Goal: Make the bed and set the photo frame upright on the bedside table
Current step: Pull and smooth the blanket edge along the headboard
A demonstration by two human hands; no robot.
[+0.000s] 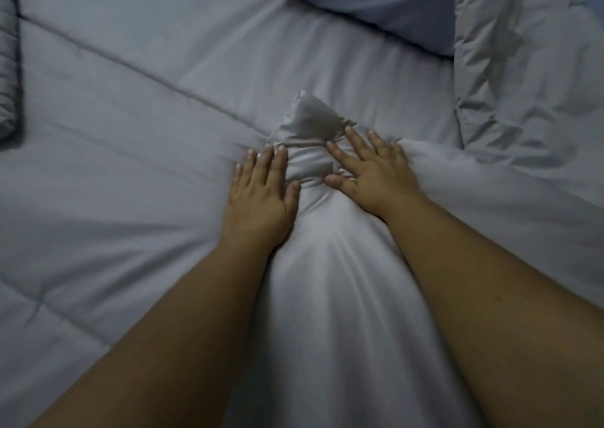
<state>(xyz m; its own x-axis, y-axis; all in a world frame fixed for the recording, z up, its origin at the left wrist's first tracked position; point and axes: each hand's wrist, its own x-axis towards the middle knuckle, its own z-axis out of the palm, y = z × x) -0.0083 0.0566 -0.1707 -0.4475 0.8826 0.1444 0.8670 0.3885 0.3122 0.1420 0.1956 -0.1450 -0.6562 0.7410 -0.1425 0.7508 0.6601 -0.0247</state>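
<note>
A pale grey quilted comforter (114, 107) covers the bed. In the middle, a white pillow (327, 280) lies lengthwise toward me, its far corner (307, 117) bunched up into a peak. My left hand (261, 195) presses flat on the pillow's left side, fingers together and extended. My right hand (369, 169) presses flat on its right side, fingers spread. Neither hand grips the fabric. No photo frame or bedside table is in view.
A blue pillow (385, 5) lies at the top centre. A crumpled grey duvet (529, 77) is heaped at the right. A striped grey fold of bedding (8, 68) shows at the left edge.
</note>
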